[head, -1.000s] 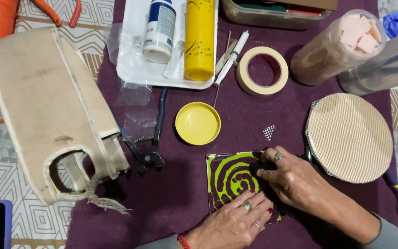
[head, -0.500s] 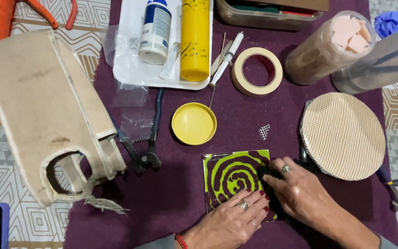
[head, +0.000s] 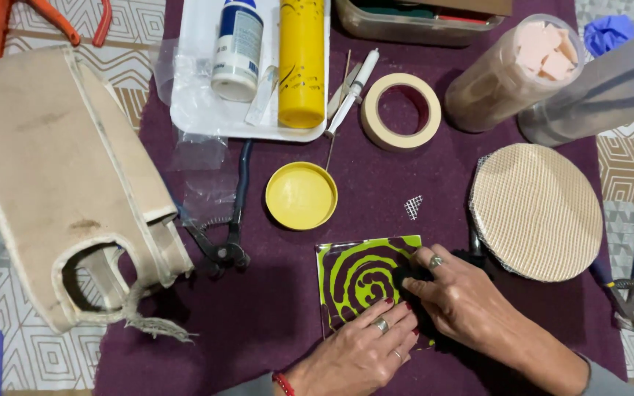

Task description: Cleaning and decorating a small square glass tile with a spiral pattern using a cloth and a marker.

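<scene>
Left hand (head: 361,356) flat, fingers together, pressing the lower edge of a square tile (head: 365,282) with a green and dark swirl, lying on the purple cloth (head: 273,323). Right hand (head: 456,293) lies on the tile's right side, fingers pinched on a small dark piece; can't tell what it is. Just beyond: yellow lid (head: 301,195), black pliers (head: 227,235), round woven mat (head: 537,211). Canvas bag (head: 60,183) at left. Farther: tape roll (head: 401,111), white tray (head: 192,110) holding a yellow tube (head: 301,59) and white bottle (head: 238,48).

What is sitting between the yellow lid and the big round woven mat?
In the head view, a tiny scrap of mesh lies on the purple cloth between the yellow lid and the round woven mat.
</scene>
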